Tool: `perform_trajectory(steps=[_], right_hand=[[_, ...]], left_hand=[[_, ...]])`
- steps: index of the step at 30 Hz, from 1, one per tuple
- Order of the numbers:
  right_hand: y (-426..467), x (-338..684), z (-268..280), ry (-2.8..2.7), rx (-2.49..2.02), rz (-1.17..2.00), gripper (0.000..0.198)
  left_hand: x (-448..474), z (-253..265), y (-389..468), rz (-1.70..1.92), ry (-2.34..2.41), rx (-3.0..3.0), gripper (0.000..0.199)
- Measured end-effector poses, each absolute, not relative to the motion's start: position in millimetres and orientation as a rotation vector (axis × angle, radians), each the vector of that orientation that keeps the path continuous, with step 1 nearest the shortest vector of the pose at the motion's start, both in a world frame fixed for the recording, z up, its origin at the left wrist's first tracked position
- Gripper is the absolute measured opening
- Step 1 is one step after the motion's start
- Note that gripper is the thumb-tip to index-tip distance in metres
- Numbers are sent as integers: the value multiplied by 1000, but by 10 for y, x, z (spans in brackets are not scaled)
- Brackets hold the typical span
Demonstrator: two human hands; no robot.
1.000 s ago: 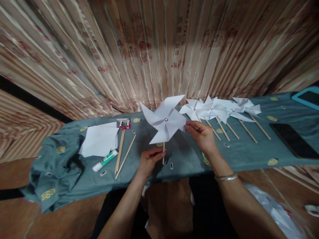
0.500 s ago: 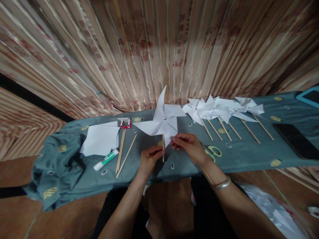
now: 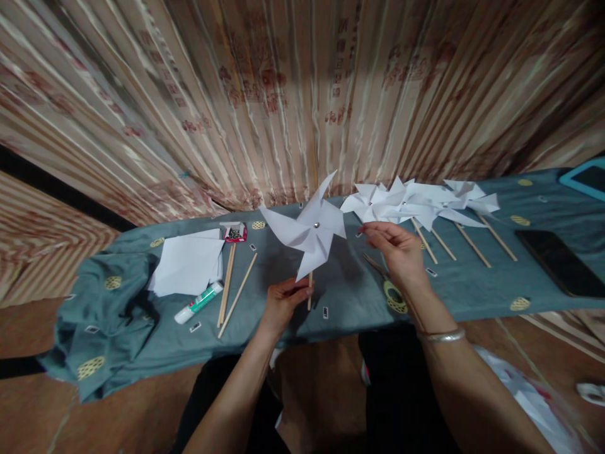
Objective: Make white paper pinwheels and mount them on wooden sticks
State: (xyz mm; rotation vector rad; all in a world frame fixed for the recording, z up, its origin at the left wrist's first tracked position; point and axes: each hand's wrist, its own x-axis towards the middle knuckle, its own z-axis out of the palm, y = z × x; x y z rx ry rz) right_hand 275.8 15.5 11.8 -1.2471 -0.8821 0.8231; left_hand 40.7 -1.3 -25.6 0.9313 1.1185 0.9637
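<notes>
A white paper pinwheel (image 3: 305, 233) with a shiny pin at its centre stands upright over the table. Its wooden stick (image 3: 310, 299) is pinched between the thumb and fingers of my left hand (image 3: 286, 302). To the right of the blades is my right hand (image 3: 394, 249), apart from the paper, thumb and fingertips drawn together with nothing seen in them. Scissors with yellow-green handles (image 3: 393, 296) lie below that hand, partly covered by the wrist. Several finished pinwheels (image 3: 420, 202) rest in an overlapping row behind and beyond it.
On the left of the green-clothed table (image 3: 350, 315) lie a stack of white paper (image 3: 186, 261), a small red box of pins (image 3: 234, 233), a glue stick (image 3: 198, 302) and three or so wooden sticks (image 3: 239, 293). A dark phone (image 3: 560, 261) lies right. A patterned curtain (image 3: 283, 94) hangs behind.
The pinwheel's blades have turned on the stick. My right hand has left the lower blade and moved up and to the right. My left hand keeps its grip.
</notes>
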Motion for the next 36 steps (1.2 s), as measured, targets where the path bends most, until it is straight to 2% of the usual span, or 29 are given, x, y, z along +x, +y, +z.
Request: perform_trajectory(steps=[3, 10, 14, 20, 31, 33, 36], right_hand=[[243, 2793, 53, -940, -1240, 769, 32], [236, 2684, 57, -1012, -1300, 915, 29], [186, 2610, 71, -1027, -1325, 973, 34], [66, 2384, 90, -1119, -1278, 1160, 41], [-115, 2058, 162, -1211, -1062, 1539, 34], [-112, 2146, 189, -1213, -1068, 1522, 33], [-32, 2393, 180, -1006, -1136, 1242, 30]], left_hand=[[416, -250, -31, 917, 1104, 952, 25], [415, -230, -25, 908, 1106, 955, 28], [404, -231, -13, 927, 1124, 943, 27], [396, -246, -3, 962, 1139, 945, 25], [387, -271, 6, 971, 1084, 984, 22], [379, -280, 7, 964, 1083, 974, 23], [372, -291, 3, 960, 1109, 934, 26]])
